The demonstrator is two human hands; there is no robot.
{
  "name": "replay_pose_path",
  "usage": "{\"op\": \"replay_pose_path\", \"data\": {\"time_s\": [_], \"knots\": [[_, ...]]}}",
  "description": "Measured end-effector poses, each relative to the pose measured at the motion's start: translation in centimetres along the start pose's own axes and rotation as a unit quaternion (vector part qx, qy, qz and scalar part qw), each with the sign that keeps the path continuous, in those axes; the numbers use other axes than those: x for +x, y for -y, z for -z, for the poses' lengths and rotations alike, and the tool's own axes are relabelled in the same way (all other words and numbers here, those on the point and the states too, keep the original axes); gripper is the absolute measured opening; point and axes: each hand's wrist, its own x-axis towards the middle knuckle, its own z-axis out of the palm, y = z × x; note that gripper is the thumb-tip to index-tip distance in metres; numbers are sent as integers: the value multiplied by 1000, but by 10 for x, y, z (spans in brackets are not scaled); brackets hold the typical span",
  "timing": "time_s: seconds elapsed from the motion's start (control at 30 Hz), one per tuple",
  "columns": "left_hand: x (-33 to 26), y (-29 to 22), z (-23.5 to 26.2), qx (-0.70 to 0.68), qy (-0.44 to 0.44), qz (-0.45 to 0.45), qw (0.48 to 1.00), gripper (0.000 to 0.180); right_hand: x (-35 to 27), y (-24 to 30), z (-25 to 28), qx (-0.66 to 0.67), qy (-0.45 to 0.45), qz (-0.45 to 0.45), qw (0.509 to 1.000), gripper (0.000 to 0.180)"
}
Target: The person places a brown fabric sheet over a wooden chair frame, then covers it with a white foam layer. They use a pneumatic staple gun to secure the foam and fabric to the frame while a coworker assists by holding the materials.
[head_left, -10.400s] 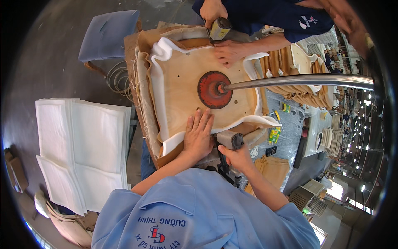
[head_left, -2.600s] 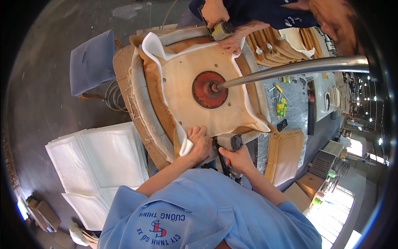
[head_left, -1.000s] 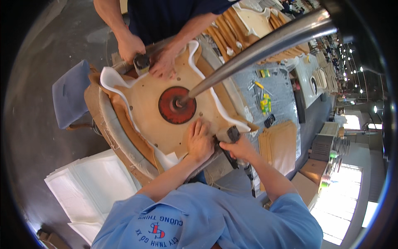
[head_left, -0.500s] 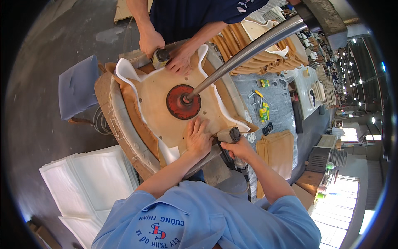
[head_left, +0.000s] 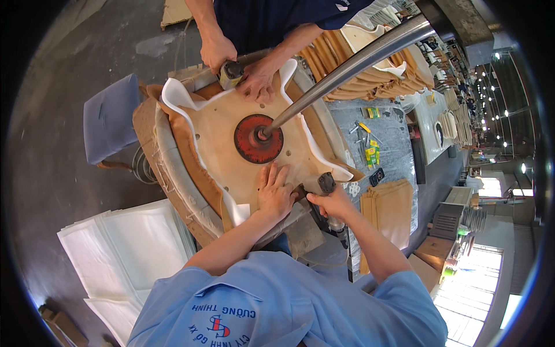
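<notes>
Plywood seat base (head_left: 231,168), lying underside-up on a padded stand beneath a red press disc (head_left: 258,139), is pinned flat by the left hand (head_left: 275,194), holding the white foam lining (head_left: 237,209) while the right hand (head_left: 328,202) grips a staple gun (head_left: 327,184) at its edge.

White foam sheets (head_left: 130,248) are lying stacked on my left, a blue-grey cushion (head_left: 110,118) is sitting beyond, tan panels (head_left: 387,211) are piling rightward

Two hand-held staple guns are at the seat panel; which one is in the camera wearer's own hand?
The dark staple gun at the panel's near edge, gripped by the right hand. The other gun is at the far edge, in a co-worker's hand.
</notes>
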Motion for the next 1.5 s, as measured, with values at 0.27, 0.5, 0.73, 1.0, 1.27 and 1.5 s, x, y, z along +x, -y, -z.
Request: {"op": "replay_pose_path", "data": {"time_s": [0.27,0.5,0.73,1.0,1.27,1.5], "knots": [[2,-3,1,-14,29,36,999,20,-11,7,-12,-10,17,-10,1000,29],[-12,4,7,11,4,6,1000,24,-6,5,-14,-20,0,-19,1000,30],[-9,3,10,-17,45,49,998,26,-17,0,-21,27,34,-3,999,33],[-13,3,18,-18,54,53,997,28,-8,8,-28,-24,-10,-12,1000,27],[-16,6,20,-35,43,73,996,26,-20,12,-27,-11,38,11,999,28],[-15,6,13,-32,26,73,997,21,-15,23,-40,-39,11,-16,999,30]]}}
